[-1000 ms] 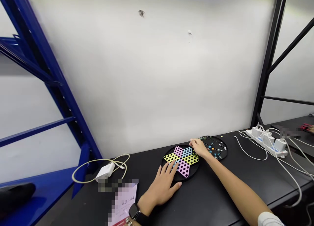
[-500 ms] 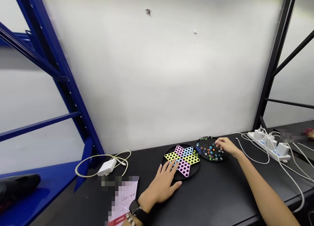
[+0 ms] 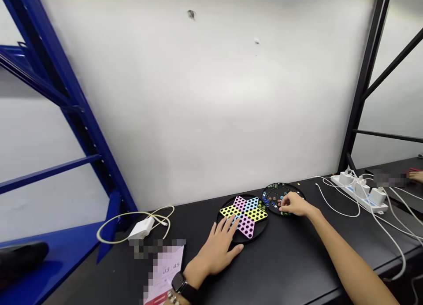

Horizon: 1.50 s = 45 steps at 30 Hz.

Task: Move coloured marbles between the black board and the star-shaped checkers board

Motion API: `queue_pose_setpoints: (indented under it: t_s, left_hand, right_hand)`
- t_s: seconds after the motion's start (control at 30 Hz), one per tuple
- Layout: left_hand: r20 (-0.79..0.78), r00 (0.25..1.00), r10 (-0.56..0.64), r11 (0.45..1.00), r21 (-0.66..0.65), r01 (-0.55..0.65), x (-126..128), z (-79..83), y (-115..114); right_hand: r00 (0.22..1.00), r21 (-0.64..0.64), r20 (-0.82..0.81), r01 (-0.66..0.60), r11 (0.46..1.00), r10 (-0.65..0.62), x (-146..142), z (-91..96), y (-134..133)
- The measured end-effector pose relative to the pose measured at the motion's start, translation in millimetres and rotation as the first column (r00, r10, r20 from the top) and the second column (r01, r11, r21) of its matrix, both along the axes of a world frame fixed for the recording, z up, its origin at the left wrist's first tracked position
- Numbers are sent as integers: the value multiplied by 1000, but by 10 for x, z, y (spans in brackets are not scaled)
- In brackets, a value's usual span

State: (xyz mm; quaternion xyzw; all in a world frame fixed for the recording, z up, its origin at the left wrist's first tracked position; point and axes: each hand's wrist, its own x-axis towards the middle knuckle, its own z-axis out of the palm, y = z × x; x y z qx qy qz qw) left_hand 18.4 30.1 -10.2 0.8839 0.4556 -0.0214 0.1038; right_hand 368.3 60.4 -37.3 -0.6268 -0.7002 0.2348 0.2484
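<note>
My left hand point(image 3: 217, 247), fingers spread, lies with its fingertips on the near left part of a star-shaped Chinese checkers board point(image 3: 257, 214) in pink, yellow and blue, full of round holes. The board sits in a round black tray point(image 3: 263, 231). Several green-yellow marbles point(image 3: 261, 205) show beside the star's right side. To the right, a second round black tray point(image 3: 280, 191) holds many coloured marbles point(image 3: 269, 202). My right hand point(image 3: 295, 203) reaches over its near right side, thumb and fingers pinched together; whatever is between them is hidden.
A white charger point(image 3: 141, 228) with a looped cable lies at the left, near a tablet point(image 3: 172, 266) showing a clock. A power strip point(image 3: 360, 191) with plugs and trailing white cables is at the right. The wall point(image 3: 211, 98) rises behind; another person's hand point(image 3: 417, 176) shows far right.
My right hand has moved left and slightly down over the marble tray, its fingers drawing into a pinch. My left hand stays on the board. The view has shifted slightly.
</note>
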Motion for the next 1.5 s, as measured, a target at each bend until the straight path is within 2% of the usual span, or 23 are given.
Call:
queue_pose_setpoints:
  t_s: [0.13,0.17,0.23,0.3,0.37,0.43,0.47,0.53,0.6,0.67,0.73,0.8,0.87,0.93,1.0,1.03,1.1,1.17,1.27,1.37,1.5]
  left_hand:
    - [6,1000,-15,1000,-1,15,-5,16,-9]
    - [7,1000,-18,1000,-1,18,-8,16,-9]
    - [12,1000,-18,1000,3,18,-13,8,-6]
    - [20,1000,-18,1000,8,18,-17,-7,2]
    - [26,999,-20,1000,11,20,-17,-20,11]
    - [26,1000,-16,1000,10,15,-13,-25,15]
    - [26,1000,-13,1000,9,13,-10,-23,15]
    - [27,1000,-11,1000,6,10,-4,-13,8]
    - [25,1000,-9,1000,0,9,-1,5,-4]
    - [19,1000,-4,1000,-8,4,-1,24,-16]
    - [9,1000,-1,1000,-15,1,-3,35,-23]
    - [3,1000,-3,1000,-15,3,-8,35,-20]
    - [5,1000,-5,1000,-10,6,-14,22,-9]
    - [10,1000,-7,1000,-4,7,-21,2,5]
    - [11,1000,-9,1000,1,9,-27,-18,19]
    - [14,1000,-11,1000,5,11,-30,-27,24]
    - [22,1000,-13,1000,15,13,-33,-42,29]
    - [31,999,-18,1000,26,17,-34,-52,27]
    - [34,999,-30,999,36,29,-29,-50,18]
    - [23,999,-29,999,22,28,-20,-29,7]
    - [17,1000,-10,1000,8,10,-18,-6,-8]
  right_hand:
    - [999,38,30,37,999,-38,-140,-5,9]
    - [999,42,-23,25,999,-24,-152,22,3]
    - [974,32,-226,-11,999,18,-162,109,-27]
    - [859,-4,-512,-25,1000,20,-174,222,-70]
    - [657,-41,-754,-34,999,-9,-202,323,-114]
    - [464,-46,-886,-48,998,-19,-244,385,-145]
    - [391,-39,-921,-63,997,-11,-268,398,-154]
    - [301,-35,-953,-93,995,-5,-308,396,-158]
    - [276,-42,-961,-112,993,-9,-336,368,-143]
    - [297,-52,-955,-113,992,-16,-355,324,-112]
    - [369,-62,-929,-88,994,-26,-383,264,-65]
    - [507,-54,-862,-25,998,-34,-441,183,-5]
    - [681,20,-732,37,999,-10,-540,83,54]
    - [851,142,-525,70,987,15,-666,-16,94]
    - [967,245,-256,57,968,8,-791,-89,103]
    - [992,276,-124,47,960,-13,-841,-110,95]
    - [996,306,78,24,952,-50,-906,-122,59]
    - [981,319,181,3,948,-64,-925,-111,12]
    - [976,325,216,-43,945,-30,-905,-101,-40]
    - [984,320,180,-53,946,-6,-859,-97,-32]
    - [986,347,110,83,934,-129,-680,-61,58]
